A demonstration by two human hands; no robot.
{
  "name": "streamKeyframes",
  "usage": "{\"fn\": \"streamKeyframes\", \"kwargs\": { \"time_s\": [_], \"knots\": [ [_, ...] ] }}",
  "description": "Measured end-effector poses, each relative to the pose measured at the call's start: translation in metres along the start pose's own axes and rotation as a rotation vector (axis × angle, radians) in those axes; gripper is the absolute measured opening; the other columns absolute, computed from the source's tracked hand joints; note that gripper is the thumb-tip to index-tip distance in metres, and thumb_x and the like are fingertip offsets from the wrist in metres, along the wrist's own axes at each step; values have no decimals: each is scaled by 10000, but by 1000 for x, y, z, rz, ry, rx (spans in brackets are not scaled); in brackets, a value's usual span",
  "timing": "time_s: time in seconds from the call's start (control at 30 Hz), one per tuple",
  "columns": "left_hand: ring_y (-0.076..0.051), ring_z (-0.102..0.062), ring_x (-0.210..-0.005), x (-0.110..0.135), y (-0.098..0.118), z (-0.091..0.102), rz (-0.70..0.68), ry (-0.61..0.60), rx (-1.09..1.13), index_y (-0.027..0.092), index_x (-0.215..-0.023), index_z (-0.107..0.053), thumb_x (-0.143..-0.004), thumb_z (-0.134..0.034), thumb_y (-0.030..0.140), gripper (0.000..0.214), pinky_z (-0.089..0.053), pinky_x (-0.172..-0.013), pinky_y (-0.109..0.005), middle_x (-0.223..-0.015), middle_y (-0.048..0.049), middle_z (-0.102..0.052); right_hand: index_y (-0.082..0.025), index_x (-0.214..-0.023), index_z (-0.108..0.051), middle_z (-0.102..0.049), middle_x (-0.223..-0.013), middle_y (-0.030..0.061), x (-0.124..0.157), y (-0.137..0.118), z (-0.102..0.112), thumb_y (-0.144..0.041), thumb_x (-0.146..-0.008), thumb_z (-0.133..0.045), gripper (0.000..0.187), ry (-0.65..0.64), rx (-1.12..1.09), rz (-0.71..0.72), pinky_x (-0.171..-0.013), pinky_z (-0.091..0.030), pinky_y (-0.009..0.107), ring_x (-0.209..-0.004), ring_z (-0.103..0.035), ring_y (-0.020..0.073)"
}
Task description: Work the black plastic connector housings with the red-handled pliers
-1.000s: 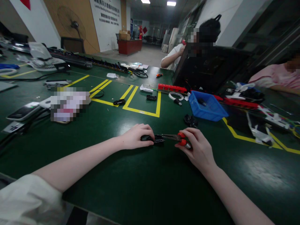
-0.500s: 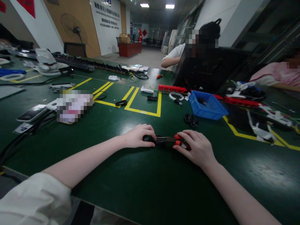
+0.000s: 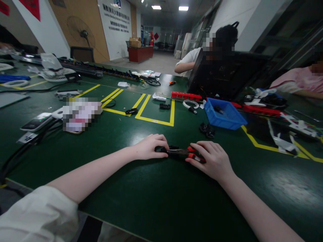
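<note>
Two hands sat mid-frame on the bench (image 3: 151,208): our left hand (image 3: 150,147) kept a closed grip on the small black part (image 3: 172,147), seemingly light and rigid, by its end; our right hand (image 3: 212,162) clasped red-handled pliers (image 3: 191,154).

The left hand (image 3: 148,147) and right hand (image 3: 212,159) meet mid-table, and the gap between them is filled by the pliers (image 3: 184,152) and a black part (image 3: 161,149). Toward the near edge the green table (image 3: 156,198) lies open, crossed only by the two forearms. Just beyond the right hand sit black bits (image 3: 207,130), and behind them the blue bin (image 3: 224,123) walls off that side. Beyond the left hand the way is open up to the yellow tape (image 3: 153,120). Far left, cables (image 3: 22,149) and a phone (image 3: 36,121) crowd the path.
</note>
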State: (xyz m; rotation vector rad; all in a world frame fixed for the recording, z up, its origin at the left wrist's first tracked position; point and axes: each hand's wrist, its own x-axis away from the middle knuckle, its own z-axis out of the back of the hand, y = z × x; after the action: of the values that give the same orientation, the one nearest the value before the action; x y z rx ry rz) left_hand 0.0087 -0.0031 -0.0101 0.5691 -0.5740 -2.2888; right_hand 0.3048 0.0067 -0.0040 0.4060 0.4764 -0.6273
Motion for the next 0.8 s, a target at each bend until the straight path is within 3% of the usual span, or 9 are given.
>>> {"fn": "streamKeyframes", "kwargs": {
  "time_s": [0.23, 0.43, 0.8],
  "knots": [
    [-211, -584, -1053, 0, 1, 2, -20, -1, -13, 208, -1014, -674, -900, -647, 391, 218, -413, -927, -358, -1125, -54, -605, -106, -1102, -649, -656, -955, 139, -1, 0, -2, -518, -889, -575, 470, -39, -60, 12, -717, -484, 351, -831, -606, 228],
    [-187, -595, -1071, -2, 0, 2, -9, 21, -8, 214, -1014, -697, -979, -530, 371, 232, -415, -949, -323, -1143, -50, -618, -132, -1133, -627, -657, -962, 127, 0, 8, -7, -534, -885, -568, 475, 4, -107, 30, -703, -503, 349, -828, -622, 227],
    [-163, -624, -1001, -6, -7, -1, 17, 48, 66, 200, -988, -717, -956, -576, 365, 219, -444, -930, -290, -1113, -39, -627, -144, -1082, -647, -661, -984, 122, 1, 10, -10, -516, -874, -600, 429, 56, -97, 39, -673, -516, 361, -821, -633, 225]
  ]
}}
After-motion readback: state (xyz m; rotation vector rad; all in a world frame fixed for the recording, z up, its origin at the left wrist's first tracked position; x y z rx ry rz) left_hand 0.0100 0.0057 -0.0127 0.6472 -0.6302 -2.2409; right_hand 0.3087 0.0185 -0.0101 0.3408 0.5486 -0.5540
